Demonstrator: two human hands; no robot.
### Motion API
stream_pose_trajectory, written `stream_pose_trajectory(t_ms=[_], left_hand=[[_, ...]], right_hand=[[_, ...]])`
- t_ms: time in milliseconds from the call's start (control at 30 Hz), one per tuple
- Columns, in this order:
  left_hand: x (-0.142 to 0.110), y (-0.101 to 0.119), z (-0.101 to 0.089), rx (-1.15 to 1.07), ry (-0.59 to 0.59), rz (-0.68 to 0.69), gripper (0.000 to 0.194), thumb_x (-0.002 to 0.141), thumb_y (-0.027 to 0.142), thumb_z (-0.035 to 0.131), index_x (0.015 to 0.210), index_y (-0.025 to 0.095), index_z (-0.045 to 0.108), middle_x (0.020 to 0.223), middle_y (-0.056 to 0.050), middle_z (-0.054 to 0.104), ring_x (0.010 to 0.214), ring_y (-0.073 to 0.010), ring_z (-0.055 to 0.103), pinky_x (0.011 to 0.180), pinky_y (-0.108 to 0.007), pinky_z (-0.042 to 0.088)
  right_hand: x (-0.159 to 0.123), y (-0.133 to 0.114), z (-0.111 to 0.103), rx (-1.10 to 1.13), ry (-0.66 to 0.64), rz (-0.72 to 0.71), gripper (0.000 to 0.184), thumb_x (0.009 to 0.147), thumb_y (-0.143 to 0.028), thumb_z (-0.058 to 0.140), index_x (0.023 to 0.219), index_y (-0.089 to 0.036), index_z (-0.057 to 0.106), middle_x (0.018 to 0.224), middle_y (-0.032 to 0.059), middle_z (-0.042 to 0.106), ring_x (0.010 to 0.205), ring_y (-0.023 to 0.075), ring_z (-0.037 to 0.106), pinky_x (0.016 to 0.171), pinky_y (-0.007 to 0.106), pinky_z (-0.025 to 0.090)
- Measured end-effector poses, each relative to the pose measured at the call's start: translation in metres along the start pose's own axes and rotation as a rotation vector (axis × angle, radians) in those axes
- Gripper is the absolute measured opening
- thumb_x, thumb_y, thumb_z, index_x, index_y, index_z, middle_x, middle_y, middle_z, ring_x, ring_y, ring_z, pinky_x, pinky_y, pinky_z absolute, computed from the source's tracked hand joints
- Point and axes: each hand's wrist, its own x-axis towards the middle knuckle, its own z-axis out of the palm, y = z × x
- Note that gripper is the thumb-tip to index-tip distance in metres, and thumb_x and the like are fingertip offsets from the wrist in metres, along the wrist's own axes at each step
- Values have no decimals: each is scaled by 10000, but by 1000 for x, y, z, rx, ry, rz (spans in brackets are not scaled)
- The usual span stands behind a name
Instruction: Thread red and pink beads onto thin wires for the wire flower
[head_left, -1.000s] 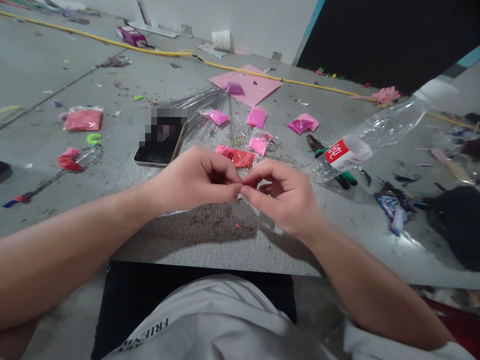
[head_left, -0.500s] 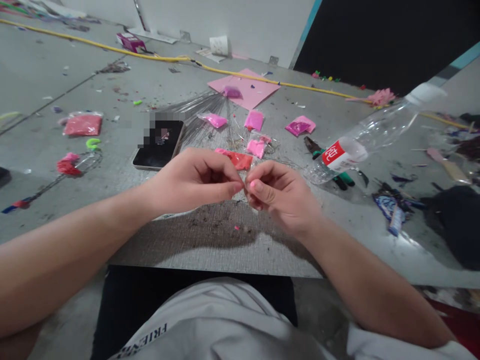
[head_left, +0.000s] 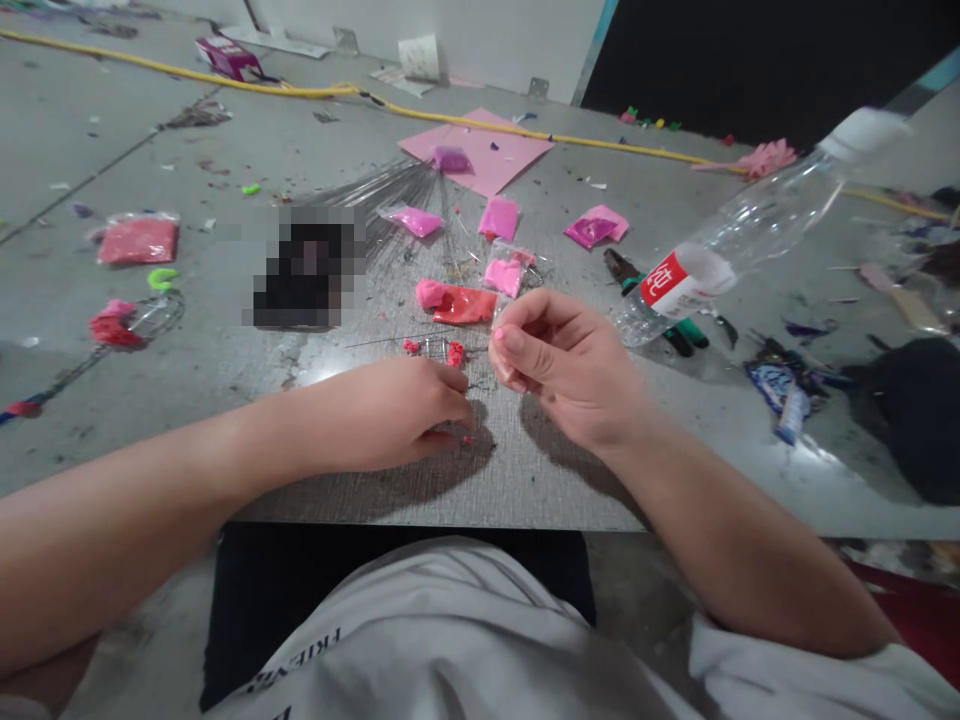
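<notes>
My right hand (head_left: 566,370) is closed in a pinch, with a tiny bit of pink clay (head_left: 500,335) showing at the thumb tip. Anything else inside those fingers is hidden. Low over the table, my left hand (head_left: 397,415) has its thumb and curled fingers apart, close to a small pink crumb (head_left: 468,440). Just beyond it lie red clay pieces (head_left: 455,353) on thin wires. Farther off are a ball of pink clay (head_left: 430,293), a red clay packet (head_left: 463,305) and a pink clay packet (head_left: 504,276).
A clear plastic bottle (head_left: 780,230) leans across pliers (head_left: 679,335) at the right. Thin wires (head_left: 375,195) fan out near a blurred dark device (head_left: 304,275). Pink paper (head_left: 495,175) and a yellow cable (head_left: 600,148) lie toward the back.
My left hand has parted from the right one and dropped down and left to the tabletop. The right hand keeps its pinch. The view has shifted slightly.
</notes>
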Motion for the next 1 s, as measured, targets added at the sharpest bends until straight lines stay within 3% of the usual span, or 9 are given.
stream_pose_trajectory(t_ms=[233,467,1000], left_hand=[[2,4,4,54,14,-39,108,938,210,687,931,215,794,846,-16,688,732,-160,632,651,-290,448],[3,-4,3,-13,55,66,133,957,196,650,872,190,754,855,-31,672,766,-165,637,679,-288,459],[1,1,9,80,90,86,201,963,189,604,888,214,789,803,-30,683,677,-161,632,616,-291,428]], right_hand=[[0,-1,0,-3,5,21,330,799,-457,882,790,-217,656,624,-69,574,570,81,494,517,249,365],[-2,-3,1,16,-14,3,287,825,-420,871,795,-217,671,642,-64,585,584,81,512,534,252,369],[-3,-10,3,-24,13,84,378,822,-544,834,774,-213,659,676,-43,586,604,92,507,538,242,409]])
